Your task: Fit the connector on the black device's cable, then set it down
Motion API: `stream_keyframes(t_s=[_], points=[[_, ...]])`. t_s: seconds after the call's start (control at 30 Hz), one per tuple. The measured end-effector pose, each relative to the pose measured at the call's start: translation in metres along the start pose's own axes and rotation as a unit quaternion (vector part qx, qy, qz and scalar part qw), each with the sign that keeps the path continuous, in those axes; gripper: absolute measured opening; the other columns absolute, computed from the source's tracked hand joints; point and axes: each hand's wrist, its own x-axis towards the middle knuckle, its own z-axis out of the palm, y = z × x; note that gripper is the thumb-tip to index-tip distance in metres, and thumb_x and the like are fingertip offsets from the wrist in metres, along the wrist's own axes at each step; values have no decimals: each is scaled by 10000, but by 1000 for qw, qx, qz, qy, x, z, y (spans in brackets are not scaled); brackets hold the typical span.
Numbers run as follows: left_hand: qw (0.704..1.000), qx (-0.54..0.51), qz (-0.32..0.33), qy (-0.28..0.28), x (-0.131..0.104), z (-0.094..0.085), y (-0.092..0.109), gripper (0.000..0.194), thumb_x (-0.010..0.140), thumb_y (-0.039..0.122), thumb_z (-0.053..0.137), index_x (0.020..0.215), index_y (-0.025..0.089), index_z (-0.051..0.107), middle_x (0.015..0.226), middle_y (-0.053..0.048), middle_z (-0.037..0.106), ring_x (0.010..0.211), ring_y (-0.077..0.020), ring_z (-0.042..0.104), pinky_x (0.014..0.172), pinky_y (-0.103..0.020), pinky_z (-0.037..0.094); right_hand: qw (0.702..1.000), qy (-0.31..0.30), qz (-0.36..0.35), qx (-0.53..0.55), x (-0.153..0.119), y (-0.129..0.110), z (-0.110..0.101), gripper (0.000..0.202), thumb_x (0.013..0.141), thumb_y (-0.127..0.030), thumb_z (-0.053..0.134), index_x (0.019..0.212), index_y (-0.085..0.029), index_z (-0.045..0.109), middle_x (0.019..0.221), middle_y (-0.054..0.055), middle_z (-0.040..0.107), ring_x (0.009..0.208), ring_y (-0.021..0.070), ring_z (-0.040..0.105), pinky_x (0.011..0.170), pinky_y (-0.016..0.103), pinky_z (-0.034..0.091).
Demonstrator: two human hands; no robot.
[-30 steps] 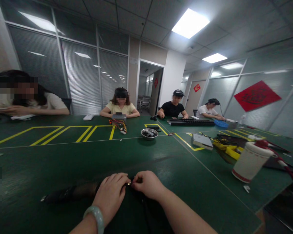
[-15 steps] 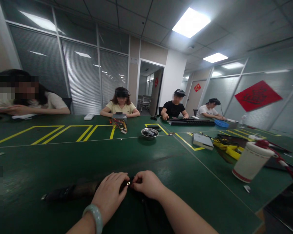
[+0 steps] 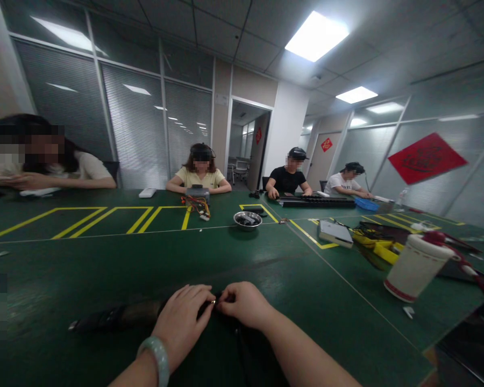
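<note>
A long dark tool-like object (image 3: 121, 317) with a pale tip lies on the green table, its right end under my left hand (image 3: 185, 317). That hand wears a pale green bangle, and its thumb and fingertips close on a dark piece with a small shiny metal spot (image 3: 213, 302). Just right of the spot, my right hand (image 3: 242, 303) is curled, fingertips pinched on the dark end of the same piece. The fingers hide most of it. Beneath my right forearm a black item (image 3: 242, 355) reaches toward the table's near edge; its shape is unclear.
A metal bowl (image 3: 247, 220) of dark parts stands ahead. Beyond are a grey box with coloured wires (image 3: 197, 201) and several seated people. To the right stand a white cup (image 3: 417, 269), a silver box (image 3: 334, 233) and yellow trays (image 3: 387, 250). Yellow tape marks the table (image 3: 105, 269).
The shiny spot between my fingertips looks smaller and sits slightly higher and to the right. Both hands keep nearly the same place and grip.
</note>
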Motion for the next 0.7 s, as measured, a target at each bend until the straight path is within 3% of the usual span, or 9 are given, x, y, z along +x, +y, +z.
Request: stream_keyframes(t_s=[0.3, 0.7], points=[[1000, 5, 4, 4, 0, -3, 2, 163, 870, 302, 490, 920, 258, 639, 1106, -13, 655, 1067, -218, 575, 998, -441, 388, 1000, -2, -1, 2, -1, 1, -1, 177, 753, -356, 657, 845, -212, 704, 770, -12, 685, 653, 108, 587, 550, 186, 366], [1000, -3, 0, -5, 0, -1, -1, 203, 892, 276, 462, 936, 264, 660, 1143, -5, 650, 1101, -210, 562, 1044, -453, 351, 1000, -9, 12, 8, -1, 0, 0, 186, 765, -357, 661, 859, -202, 698, 788, -3, 689, 673, 114, 595, 556, 187, 371]])
